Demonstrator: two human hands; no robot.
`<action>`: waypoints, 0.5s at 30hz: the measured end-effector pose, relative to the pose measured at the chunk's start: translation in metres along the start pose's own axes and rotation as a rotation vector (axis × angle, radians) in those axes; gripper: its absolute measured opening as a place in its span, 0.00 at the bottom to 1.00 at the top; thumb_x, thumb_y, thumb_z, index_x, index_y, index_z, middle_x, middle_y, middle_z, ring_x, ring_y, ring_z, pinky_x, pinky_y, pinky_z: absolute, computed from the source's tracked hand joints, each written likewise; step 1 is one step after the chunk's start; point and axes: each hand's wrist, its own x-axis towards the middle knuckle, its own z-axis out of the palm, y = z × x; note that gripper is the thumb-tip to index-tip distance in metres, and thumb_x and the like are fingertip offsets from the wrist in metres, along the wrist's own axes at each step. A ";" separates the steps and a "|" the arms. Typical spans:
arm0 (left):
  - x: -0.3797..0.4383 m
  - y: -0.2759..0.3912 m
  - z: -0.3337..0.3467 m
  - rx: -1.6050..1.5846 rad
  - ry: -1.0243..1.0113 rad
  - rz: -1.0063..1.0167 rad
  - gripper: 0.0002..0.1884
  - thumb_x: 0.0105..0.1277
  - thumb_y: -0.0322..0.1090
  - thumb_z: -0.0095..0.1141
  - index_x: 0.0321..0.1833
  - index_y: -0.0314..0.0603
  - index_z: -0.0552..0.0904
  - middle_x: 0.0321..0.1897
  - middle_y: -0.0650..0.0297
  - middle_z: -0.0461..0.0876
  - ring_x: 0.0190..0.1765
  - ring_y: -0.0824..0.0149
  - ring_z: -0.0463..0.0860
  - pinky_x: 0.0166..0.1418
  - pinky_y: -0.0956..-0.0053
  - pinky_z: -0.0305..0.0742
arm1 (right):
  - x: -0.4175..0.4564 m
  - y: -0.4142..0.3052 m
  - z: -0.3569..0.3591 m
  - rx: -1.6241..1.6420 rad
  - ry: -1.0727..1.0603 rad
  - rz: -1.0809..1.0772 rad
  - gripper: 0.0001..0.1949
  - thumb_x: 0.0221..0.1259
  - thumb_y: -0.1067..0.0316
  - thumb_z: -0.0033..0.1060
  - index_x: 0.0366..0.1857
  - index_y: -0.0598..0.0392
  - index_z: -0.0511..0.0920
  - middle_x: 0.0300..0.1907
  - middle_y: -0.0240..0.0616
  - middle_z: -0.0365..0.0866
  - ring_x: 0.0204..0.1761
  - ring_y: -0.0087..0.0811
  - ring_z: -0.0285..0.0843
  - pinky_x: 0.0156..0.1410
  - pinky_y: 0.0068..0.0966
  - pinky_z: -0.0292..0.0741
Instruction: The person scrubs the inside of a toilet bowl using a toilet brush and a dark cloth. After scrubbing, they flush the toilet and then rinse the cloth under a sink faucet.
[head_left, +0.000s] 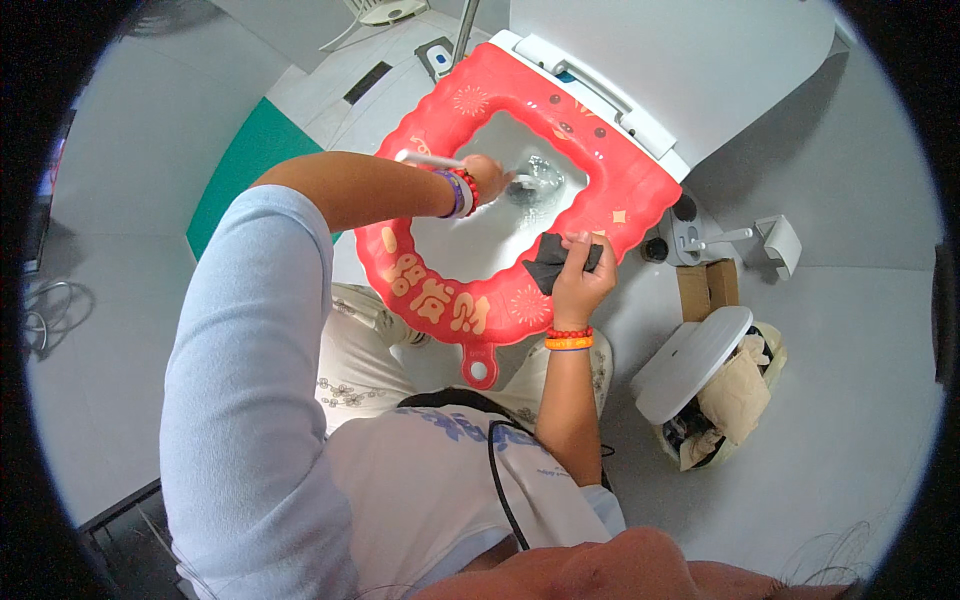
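Note:
My left hand (486, 178) reaches into the toilet bowl (465, 247), gripping a white-handled toilet brush (427, 158). The brush's lower end is in the water at the bottom of the bowl, where the surface looks stirred. A red cushioned toilet seat cover (420, 285) with a scalloped edge and gold printed characters frames the opening. Over its right front part, my right hand (583, 277) holds a dark grey cloth (549, 259), bunched between thumb and fingers. A red tab with a hole (478, 358) sticks out at the front of the cover, towards my legs.
A white raised lid (675, 60) stands behind the seat. To the right are a brush holder (684, 240), a cardboard box (709, 289) and a filled bin (739, 405) with its white lid (694, 367) tilted on it. A green mat or panel (255, 172) lies left.

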 end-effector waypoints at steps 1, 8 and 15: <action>-0.002 0.003 -0.004 -0.125 -0.121 -0.097 0.20 0.58 0.37 0.42 0.55 0.47 0.68 0.31 0.60 0.78 0.34 0.57 0.79 0.30 0.60 0.72 | 0.000 0.000 -0.001 -0.009 0.001 -0.002 0.08 0.54 0.70 0.48 0.21 0.61 0.72 0.22 0.40 0.77 0.24 0.30 0.75 0.32 0.24 0.71; 0.038 -0.011 0.016 -0.060 -0.499 0.565 0.11 0.48 0.31 0.52 0.32 0.30 0.76 0.25 0.53 0.78 0.27 0.57 0.79 0.30 0.65 0.74 | -0.001 0.000 0.004 -0.036 0.002 -0.011 0.08 0.54 0.70 0.48 0.21 0.61 0.72 0.21 0.39 0.76 0.24 0.30 0.75 0.33 0.24 0.70; -0.002 -0.007 -0.037 -0.106 -0.282 0.162 0.12 0.43 0.34 0.59 0.31 0.36 0.77 0.18 0.59 0.77 0.27 0.59 0.80 0.28 0.63 0.73 | 0.000 0.006 -0.001 -0.046 0.028 -0.015 0.08 0.54 0.70 0.47 0.21 0.61 0.72 0.20 0.39 0.76 0.24 0.30 0.74 0.32 0.24 0.69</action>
